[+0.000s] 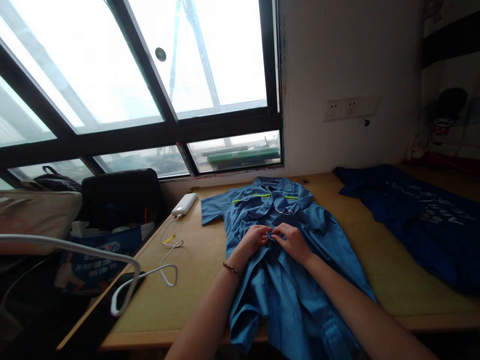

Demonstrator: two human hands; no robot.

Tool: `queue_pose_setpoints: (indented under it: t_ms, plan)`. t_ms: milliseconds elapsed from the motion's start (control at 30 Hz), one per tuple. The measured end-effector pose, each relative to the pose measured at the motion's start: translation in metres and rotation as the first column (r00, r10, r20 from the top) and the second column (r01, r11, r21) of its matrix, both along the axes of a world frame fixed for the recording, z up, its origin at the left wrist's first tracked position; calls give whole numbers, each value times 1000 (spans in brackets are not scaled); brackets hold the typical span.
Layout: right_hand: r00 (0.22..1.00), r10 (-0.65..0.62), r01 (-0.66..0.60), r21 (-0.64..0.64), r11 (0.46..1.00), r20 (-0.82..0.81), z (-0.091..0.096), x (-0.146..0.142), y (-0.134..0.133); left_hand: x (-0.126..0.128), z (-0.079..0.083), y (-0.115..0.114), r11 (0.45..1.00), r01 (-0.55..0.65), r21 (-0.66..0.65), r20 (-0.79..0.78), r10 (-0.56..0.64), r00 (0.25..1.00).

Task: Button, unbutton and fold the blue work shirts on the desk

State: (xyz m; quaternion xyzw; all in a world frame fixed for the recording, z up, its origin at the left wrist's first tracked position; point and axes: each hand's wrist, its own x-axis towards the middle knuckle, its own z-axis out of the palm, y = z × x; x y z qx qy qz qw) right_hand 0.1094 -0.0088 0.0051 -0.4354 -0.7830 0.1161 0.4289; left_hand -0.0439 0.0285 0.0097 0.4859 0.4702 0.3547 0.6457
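A blue work shirt (292, 285) with a collar and a yellow-green stripe across the chest lies spread on the wooden table, its lower end hanging over the front edge. Both hands meet over the shirt's front opening. My left hand (257, 237), a bracelet on its wrist, pinches the cloth at the front edge. Close beside it, my right hand (292, 241) is closed with thumb and forefinger on the same spot of the shirt. Whether a button sits between the fingertips is too small to tell.
A white power bank (184, 204) with a white cable (162, 270) lies on the table (202, 280) at left. A dark blue T-shirt (408, 215) with white print lies at right. Bags (108, 255) and a black chair back (120, 195) stand left of the table. Windows and a wall socket (350, 107) are behind.
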Motion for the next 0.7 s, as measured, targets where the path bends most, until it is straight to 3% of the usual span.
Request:
queue_pose_setpoints:
  t_ms: [100,333,567,700]
  plan:
    - [998,-46,45,12,999,34,-1,-2,-1,-1,-1,0,995,17,-94,168,-1,986]
    - [977,-191,187,47,981,95,-6,-8,-2,-1,-8,1,995,-5,-102,228,28,973]
    - [996,-71,66,106,992,45,-5,-7,-1,0,-8,-1,991,-126,-48,212,133,968]
    - [1000,-8,7,78,997,10,-8,-7,1,-1,-8,-1,993,-108,-39,178,113,978]
